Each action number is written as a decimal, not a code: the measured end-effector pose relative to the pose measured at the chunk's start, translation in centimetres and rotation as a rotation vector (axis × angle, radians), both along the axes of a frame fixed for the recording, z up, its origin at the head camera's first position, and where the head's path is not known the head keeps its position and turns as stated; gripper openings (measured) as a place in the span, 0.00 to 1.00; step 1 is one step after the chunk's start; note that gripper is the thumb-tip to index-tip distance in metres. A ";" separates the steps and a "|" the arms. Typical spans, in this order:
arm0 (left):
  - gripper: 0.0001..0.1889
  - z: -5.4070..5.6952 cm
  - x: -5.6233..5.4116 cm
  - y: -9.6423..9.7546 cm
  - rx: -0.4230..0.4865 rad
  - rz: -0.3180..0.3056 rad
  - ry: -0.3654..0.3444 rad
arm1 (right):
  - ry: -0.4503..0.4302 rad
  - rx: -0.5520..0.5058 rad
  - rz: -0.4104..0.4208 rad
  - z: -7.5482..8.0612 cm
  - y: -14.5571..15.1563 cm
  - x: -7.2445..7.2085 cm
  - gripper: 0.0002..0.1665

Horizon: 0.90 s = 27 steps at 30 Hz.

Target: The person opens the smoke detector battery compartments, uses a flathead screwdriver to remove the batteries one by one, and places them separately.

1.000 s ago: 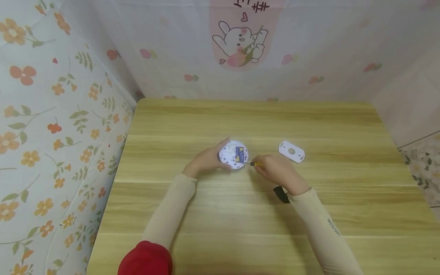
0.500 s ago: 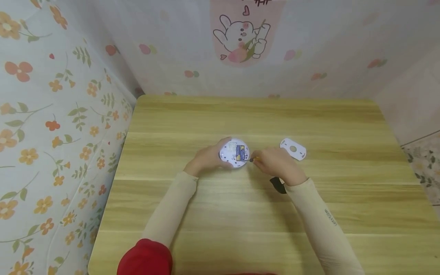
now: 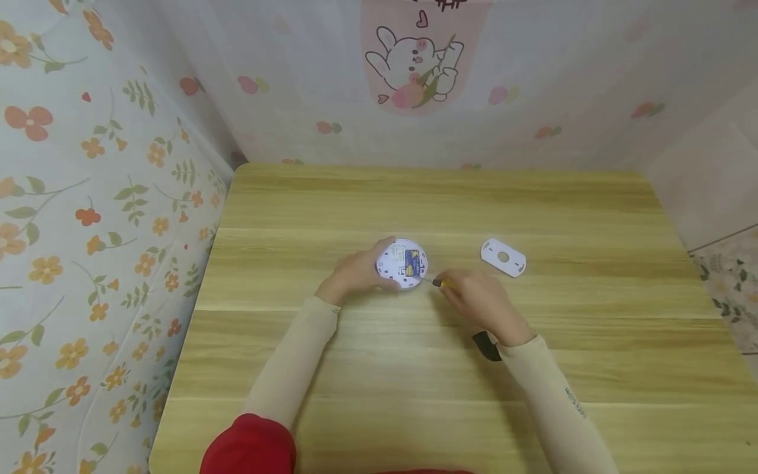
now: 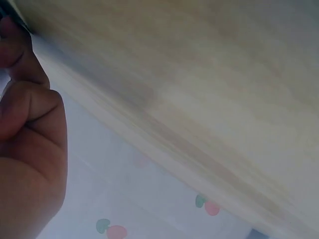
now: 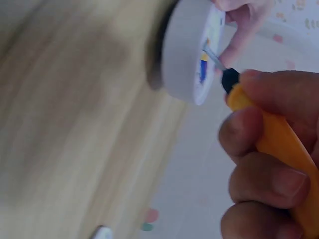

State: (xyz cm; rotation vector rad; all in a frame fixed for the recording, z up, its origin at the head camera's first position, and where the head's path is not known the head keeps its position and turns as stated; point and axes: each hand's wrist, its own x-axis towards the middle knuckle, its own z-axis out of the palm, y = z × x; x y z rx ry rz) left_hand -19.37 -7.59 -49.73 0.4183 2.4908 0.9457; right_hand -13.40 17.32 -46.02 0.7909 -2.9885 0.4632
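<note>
My left hand (image 3: 358,271) grips a round white smoke alarm (image 3: 392,268) by its left side, thumb at the near edge and fingers at the far edge. Its back faces up, with slots, a printed label and a blue-and-yellow battery (image 3: 412,263) set in it. In my right hand (image 3: 484,299) is a screwdriver with a yellow handle (image 5: 284,144) and black collar, the fingers curled round it. Its thin metal shaft (image 5: 215,59) reaches the alarm's back beside the battery. Whether the tip touches the battery I cannot tell. The left wrist view shows only part of the left hand (image 4: 35,124).
A white oblong mounting plate (image 3: 503,257) with a round central hole lies on the wooden table (image 3: 379,408), right of the alarm. A dark piece (image 3: 487,345) sits at the right wrist. Patterned curtains (image 3: 284,79) hang behind the table and at its left.
The screwdriver and right hand moved slightly in over the alarm half a second ago, and are now back a little, with the wrist lower. The left hand keeps its hold on the alarm.
</note>
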 end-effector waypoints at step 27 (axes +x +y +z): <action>0.55 -0.2 -0.1 -0.2 0.016 0.009 -0.046 | -0.172 0.108 0.030 2.3 0.0 -2.0 0.12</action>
